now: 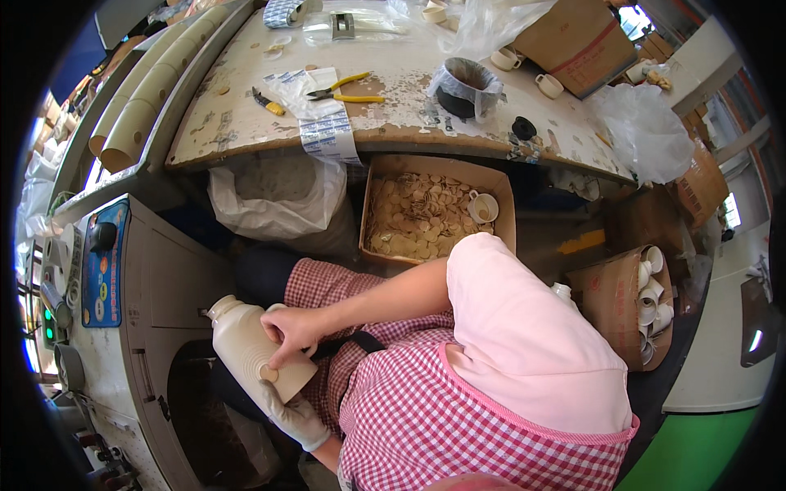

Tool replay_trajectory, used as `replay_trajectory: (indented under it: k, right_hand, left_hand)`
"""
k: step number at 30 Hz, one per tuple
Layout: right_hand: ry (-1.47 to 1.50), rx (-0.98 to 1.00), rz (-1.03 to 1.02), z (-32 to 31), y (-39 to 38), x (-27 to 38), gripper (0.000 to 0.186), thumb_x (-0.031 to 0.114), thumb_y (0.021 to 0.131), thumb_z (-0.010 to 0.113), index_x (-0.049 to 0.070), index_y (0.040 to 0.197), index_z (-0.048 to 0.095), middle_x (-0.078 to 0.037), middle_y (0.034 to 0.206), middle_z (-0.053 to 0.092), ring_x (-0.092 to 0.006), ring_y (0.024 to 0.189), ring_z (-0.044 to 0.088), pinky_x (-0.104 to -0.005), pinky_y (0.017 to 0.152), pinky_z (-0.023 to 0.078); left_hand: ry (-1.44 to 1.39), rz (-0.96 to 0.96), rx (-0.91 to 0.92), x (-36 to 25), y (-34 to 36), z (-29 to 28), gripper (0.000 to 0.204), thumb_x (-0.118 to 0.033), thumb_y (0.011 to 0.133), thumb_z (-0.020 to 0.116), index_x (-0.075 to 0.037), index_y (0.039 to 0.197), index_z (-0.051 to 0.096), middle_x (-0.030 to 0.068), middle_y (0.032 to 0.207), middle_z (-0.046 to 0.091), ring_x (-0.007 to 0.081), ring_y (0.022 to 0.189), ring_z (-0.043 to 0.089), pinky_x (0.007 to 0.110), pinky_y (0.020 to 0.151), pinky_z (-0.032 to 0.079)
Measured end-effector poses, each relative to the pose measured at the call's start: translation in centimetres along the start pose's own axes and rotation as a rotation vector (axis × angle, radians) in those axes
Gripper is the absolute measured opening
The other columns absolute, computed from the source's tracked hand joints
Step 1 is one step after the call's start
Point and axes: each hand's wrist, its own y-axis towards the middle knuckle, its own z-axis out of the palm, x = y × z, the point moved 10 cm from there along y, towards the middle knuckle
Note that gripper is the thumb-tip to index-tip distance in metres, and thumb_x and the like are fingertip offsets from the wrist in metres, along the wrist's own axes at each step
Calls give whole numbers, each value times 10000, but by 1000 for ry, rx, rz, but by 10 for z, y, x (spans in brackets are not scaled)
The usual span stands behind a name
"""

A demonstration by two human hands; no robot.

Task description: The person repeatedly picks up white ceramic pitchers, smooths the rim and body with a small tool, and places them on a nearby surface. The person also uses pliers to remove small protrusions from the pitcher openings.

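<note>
Head view: cream ribbed ceramic bottle [250, 344] sits at 7 o'clock of frame, tilted, neck toward 10 o'clock, over the person's lap. Left hand [296, 419], white-gloved, cups the bottle from below at its base end, fingers closed around it. Right hand [291, 329], bare, lies on top of the bottle, fingers curled narrow, fingertips pressing a small round disc [268, 374] on the bottle's side. Grey machine [155, 303] just beside at 9 o'clock. Cardboard box of tan discs [426, 214] at 12 o'clock from the hands, under the worn workbench [393, 106]. Yellow-handled pliers [348, 90] on the bench. Carton of white cups [634, 307] at 3 o'clock.
</note>
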Motion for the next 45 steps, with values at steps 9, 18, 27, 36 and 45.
replay_trajectory:
  k: [9, 18, 27, 36, 45]
  right_hand:
    - [-196, -157, -33, -6, -8, 5, 613, 509, 700, 945, 79, 840, 532, -57, 759, 609, -214, 684, 606, -351, 613, 484]
    - [-217, -101, -146, -1, 3, 3, 455, 446, 889, 807, 29, 911, 626, -123, 840, 703, -270, 761, 676, -391, 679, 521]
    - [113, -174, -227, -77, -44, 41, 345, 349, 1018, 679, 6, 979, 677, -71, 762, 715, -149, 632, 656, -317, 615, 535]
    - [-264, -527, -263, -231, -98, 66, 296, 334, 962, 725, 39, 982, 706, -119, 839, 729, -218, 752, 707, -388, 702, 549]
    - [-1093, -1055, -302, -446, -43, 112, 200, 233, 951, 642, 61, 979, 741, -155, 991, 735, -393, 930, 685, -488, 822, 547]
  left_hand:
    - [-3, -29, 1, -2, 14, 13, 469, -176, 1043, 651, 97, 1405, 534, 186, 1340, 624, 251, 1130, 652, 391, 961, 562]
    - [84, 34, -96, -7, 31, 22, 476, -193, 1014, 692, 99, 1373, 578, 160, 1290, 662, 234, 1080, 668, 378, 925, 575]
    - [-369, -88, 34, -34, 19, 21, 549, -289, 1000, 666, -41, 1473, 539, 191, 1466, 558, 325, 1313, 582, 490, 1062, 542]
    - [-394, -101, -128, 1, -5, -2, 461, -201, 991, 719, 54, 1356, 596, 189, 1371, 639, 266, 1218, 656, 400, 1012, 588]
    - [483, 413, 124, -11, -11, 17, 527, -17, 1003, 654, -72, 1510, 522, 194, 1469, 550, 285, 1339, 562, 409, 1095, 531]
